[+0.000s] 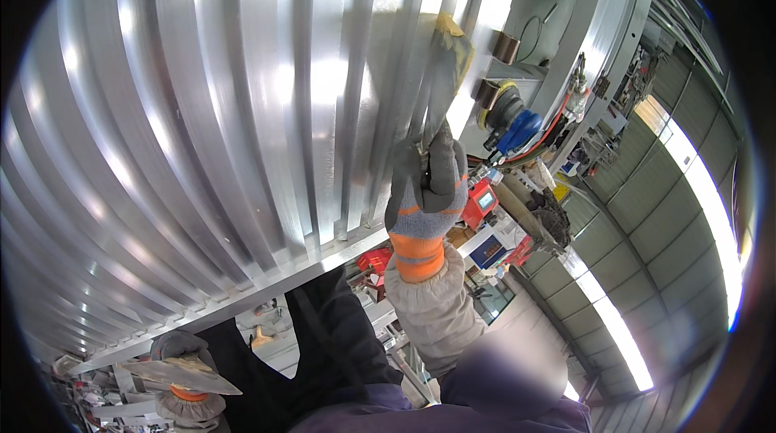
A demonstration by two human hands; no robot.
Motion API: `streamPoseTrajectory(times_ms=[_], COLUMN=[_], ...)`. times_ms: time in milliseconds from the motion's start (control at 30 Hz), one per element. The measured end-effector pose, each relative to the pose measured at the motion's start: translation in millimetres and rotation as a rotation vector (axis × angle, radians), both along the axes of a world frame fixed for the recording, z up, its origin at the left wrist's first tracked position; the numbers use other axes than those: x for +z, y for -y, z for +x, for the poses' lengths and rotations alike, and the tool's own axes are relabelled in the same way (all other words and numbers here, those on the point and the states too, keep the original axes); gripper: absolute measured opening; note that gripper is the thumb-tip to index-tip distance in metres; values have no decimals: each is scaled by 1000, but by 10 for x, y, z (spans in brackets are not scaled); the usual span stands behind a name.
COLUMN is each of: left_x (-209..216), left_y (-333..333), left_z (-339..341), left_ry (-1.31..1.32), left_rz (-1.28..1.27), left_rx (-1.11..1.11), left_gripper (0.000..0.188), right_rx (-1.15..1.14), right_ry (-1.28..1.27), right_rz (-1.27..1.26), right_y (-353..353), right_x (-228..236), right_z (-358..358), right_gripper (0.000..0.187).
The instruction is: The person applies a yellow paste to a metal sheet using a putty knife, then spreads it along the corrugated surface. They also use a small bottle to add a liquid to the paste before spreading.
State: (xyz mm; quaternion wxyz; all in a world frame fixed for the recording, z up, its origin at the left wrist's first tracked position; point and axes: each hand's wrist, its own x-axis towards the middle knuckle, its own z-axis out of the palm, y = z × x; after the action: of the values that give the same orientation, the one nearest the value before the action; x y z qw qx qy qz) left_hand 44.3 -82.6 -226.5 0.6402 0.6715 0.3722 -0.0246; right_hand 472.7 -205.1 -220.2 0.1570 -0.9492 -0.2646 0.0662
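Evidently this is filling work on metal, to judge by the pale yellow paste (454,26) at the tip of the putty knife (447,73). The right hand (429,178), in a grey-and-orange glove, is closed on the knife's near end with its fingers curled; the blade lies over the ribs near the panel's right border, though I cannot tell whether its edge touches. The left hand (178,344), low beside the panel's near edge, is folded around a broad flat blade (198,383) smeared with paste; its grip is partly hidden from me.

To do this well, I'd tilt the knife low, press evenly and draw along the ribs rather than across them — thin passes, since heavy ones would probably mean more sanding. Taking small dabs from the broad blade should keep stray paste off bright metal.

The surface is a ribbed metal panel (166,109), its long ridges throwing back white glare, with a dull beige haze beside the knife. Just to the right sit a blue-and-black orbital sander (517,127) and 2 copper-brown blocks (507,47), with a red hose (559,119) nearby. Beyond are a red box with a small screen (481,201) and a grey roof (638,231) crossed by 2 long, bright strips (616,324).
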Motion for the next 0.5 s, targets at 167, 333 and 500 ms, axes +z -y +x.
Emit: streamPoseTrajectory(times_ms=[167,333,500], left_x=[44,35,38], left_y=[25,-15,-10], left_z=[45,56,112], left_ry=[-119,-113,-58], left_rz=[79,52,67], left_rx=[-28,-53,-28], left_gripper=[21,18,19], right_rx=[23,14,121], right_ry=[-13,29,32], right_rz=[89,54,44], right_y=[123,37,162], right_x=[-73,-43,-68], right_z=[-2,-13,31], right_gripper=[30,25,46])
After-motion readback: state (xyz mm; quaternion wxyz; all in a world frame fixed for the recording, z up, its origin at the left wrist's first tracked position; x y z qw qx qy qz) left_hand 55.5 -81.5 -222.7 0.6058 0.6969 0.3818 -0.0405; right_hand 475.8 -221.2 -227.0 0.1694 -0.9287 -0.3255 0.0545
